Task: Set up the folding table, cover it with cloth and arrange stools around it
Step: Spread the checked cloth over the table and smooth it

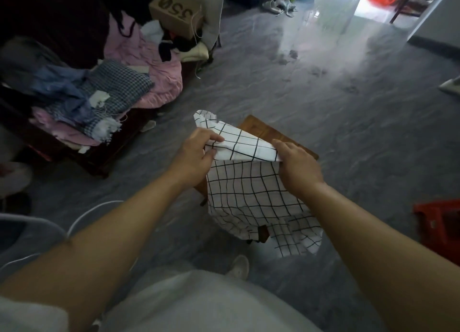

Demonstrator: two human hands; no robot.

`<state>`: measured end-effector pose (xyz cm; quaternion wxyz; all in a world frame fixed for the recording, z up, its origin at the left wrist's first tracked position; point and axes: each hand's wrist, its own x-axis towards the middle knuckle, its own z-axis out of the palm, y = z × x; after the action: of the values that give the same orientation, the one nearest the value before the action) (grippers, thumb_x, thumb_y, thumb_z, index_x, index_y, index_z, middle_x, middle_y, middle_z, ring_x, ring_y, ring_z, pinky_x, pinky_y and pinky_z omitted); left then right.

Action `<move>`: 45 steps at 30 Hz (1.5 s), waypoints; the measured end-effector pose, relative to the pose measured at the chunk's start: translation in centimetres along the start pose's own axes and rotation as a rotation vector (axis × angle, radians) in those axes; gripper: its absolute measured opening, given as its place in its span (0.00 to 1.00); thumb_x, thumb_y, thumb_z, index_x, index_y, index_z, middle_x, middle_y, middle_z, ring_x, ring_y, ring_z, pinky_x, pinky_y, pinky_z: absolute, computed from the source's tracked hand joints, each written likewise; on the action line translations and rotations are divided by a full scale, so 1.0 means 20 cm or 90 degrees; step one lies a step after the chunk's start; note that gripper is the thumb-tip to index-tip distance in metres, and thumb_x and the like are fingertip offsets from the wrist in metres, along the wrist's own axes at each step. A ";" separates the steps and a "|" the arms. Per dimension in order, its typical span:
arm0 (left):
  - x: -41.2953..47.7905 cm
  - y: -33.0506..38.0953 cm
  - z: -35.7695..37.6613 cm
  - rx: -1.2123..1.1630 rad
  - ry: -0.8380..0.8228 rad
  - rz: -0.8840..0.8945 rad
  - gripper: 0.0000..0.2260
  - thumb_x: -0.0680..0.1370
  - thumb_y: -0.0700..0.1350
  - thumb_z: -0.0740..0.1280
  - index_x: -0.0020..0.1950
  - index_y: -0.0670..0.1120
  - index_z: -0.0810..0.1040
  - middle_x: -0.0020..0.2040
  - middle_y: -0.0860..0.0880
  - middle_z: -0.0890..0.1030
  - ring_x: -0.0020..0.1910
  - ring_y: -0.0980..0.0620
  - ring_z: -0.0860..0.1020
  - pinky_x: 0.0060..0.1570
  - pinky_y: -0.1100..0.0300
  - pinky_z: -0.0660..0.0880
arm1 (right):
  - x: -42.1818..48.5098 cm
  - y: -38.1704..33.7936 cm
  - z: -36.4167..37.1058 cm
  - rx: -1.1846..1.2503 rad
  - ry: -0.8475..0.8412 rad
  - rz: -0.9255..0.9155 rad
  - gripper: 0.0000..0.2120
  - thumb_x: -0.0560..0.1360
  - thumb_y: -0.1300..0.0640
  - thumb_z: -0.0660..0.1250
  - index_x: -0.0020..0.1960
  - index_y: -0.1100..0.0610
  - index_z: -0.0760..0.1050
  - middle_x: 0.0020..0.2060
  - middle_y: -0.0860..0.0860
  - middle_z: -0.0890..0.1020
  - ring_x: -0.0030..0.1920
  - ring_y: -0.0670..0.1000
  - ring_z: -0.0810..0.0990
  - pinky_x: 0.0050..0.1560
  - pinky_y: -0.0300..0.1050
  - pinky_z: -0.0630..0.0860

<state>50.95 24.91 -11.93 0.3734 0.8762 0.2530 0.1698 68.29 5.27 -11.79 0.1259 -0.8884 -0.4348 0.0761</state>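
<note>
A white cloth with a black grid [251, 197] hangs in front of me over a small wooden folding table [268, 132], whose brown top shows beyond the cloth. My left hand [196, 155] pinches the cloth's upper left edge. My right hand [296, 167] grips its upper right edge, where the fabric is folded over. The lower part of the cloth drapes toward the floor and hides most of the table. A red plastic stool [440, 222] stands at the right edge of the view.
A dark wooden bench piled with clothes [104, 92] and a cardboard shoe box [174, 8] fills the left side. Grey glossy floor [323, 87] stretches ahead toward a bright doorway. My white shoe [240, 267] is just below the cloth.
</note>
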 end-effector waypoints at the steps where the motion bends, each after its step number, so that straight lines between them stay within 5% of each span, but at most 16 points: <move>1: 0.03 0.00 0.00 0.002 -0.004 -0.005 0.13 0.79 0.36 0.68 0.59 0.51 0.79 0.59 0.56 0.74 0.58 0.60 0.72 0.53 0.74 0.65 | 0.03 0.01 0.00 0.007 -0.007 0.007 0.28 0.77 0.66 0.60 0.76 0.52 0.65 0.67 0.54 0.76 0.62 0.60 0.76 0.58 0.55 0.74; 8: 0.21 -0.02 0.05 -0.020 -0.028 0.027 0.17 0.76 0.32 0.65 0.57 0.52 0.79 0.59 0.55 0.75 0.58 0.66 0.72 0.54 0.75 0.65 | 0.12 0.05 0.13 0.051 -0.050 0.086 0.20 0.79 0.60 0.63 0.70 0.50 0.68 0.60 0.51 0.78 0.56 0.56 0.77 0.56 0.55 0.75; 14: 0.40 -0.12 0.06 -0.037 -0.101 0.085 0.18 0.77 0.32 0.64 0.57 0.53 0.78 0.59 0.57 0.74 0.59 0.65 0.73 0.56 0.74 0.66 | 0.23 -0.05 0.22 0.085 -0.097 0.134 0.26 0.81 0.45 0.63 0.76 0.49 0.64 0.69 0.50 0.75 0.68 0.56 0.72 0.69 0.59 0.70; 19: 0.58 -0.28 0.08 -0.073 -0.139 0.111 0.15 0.76 0.35 0.67 0.58 0.53 0.78 0.58 0.57 0.74 0.58 0.59 0.75 0.57 0.62 0.73 | 0.41 -0.14 0.27 0.132 0.005 0.196 0.12 0.83 0.54 0.58 0.59 0.51 0.79 0.50 0.49 0.82 0.51 0.54 0.79 0.51 0.54 0.77; 26: 0.74 -0.51 0.08 -0.204 -0.194 -0.020 0.21 0.75 0.46 0.77 0.62 0.59 0.71 0.65 0.56 0.72 0.59 0.61 0.78 0.58 0.56 0.80 | 0.59 -0.22 0.31 0.118 0.024 0.309 0.11 0.83 0.58 0.57 0.48 0.53 0.77 0.41 0.49 0.80 0.42 0.54 0.78 0.40 0.51 0.75; 31: 0.82 -0.65 0.12 -0.186 -0.294 -0.112 0.28 0.68 0.62 0.78 0.64 0.59 0.72 0.62 0.59 0.77 0.62 0.61 0.76 0.62 0.55 0.76 | 0.66 -0.23 0.32 0.165 0.059 0.382 0.12 0.82 0.57 0.57 0.45 0.52 0.76 0.40 0.48 0.80 0.40 0.51 0.78 0.42 0.52 0.78; 34: 0.86 -0.70 0.16 -0.087 -0.366 -0.022 0.29 0.71 0.66 0.73 0.69 0.60 0.73 0.67 0.60 0.76 0.69 0.56 0.72 0.69 0.47 0.71 | 0.68 -0.22 0.31 0.165 0.056 0.380 0.11 0.82 0.57 0.57 0.46 0.53 0.77 0.40 0.48 0.80 0.41 0.51 0.78 0.41 0.50 0.77; 39: 0.92 -0.62 0.22 -0.037 -0.336 0.089 0.15 0.82 0.51 0.65 0.69 0.56 0.76 0.75 0.56 0.71 0.77 0.52 0.62 0.78 0.44 0.55 | 0.70 -0.18 0.30 0.159 0.061 0.378 0.11 0.82 0.58 0.57 0.44 0.53 0.75 0.38 0.49 0.79 0.39 0.52 0.78 0.41 0.53 0.78; 43: 0.92 -0.60 0.25 0.000 -0.356 0.184 0.12 0.81 0.48 0.60 0.60 0.46 0.79 0.72 0.52 0.74 0.77 0.57 0.63 0.79 0.44 0.52 | 0.70 -0.15 0.27 0.124 0.014 0.345 0.04 0.78 0.58 0.60 0.46 0.51 0.73 0.44 0.49 0.79 0.48 0.56 0.79 0.49 0.54 0.76; 45: 0.93 -0.60 0.26 0.023 -0.359 0.204 0.13 0.80 0.49 0.58 0.55 0.46 0.79 0.74 0.51 0.72 0.79 0.58 0.60 0.79 0.45 0.51 | 0.71 -0.15 0.25 0.119 -0.042 0.292 0.18 0.77 0.57 0.64 0.67 0.50 0.73 0.63 0.51 0.78 0.66 0.56 0.74 0.65 0.57 0.72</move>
<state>64.79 39.81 -22.25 0.3815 0.9240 0.0015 -0.0272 73.54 19.10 -16.18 0.1725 -0.9455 -0.2169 0.1711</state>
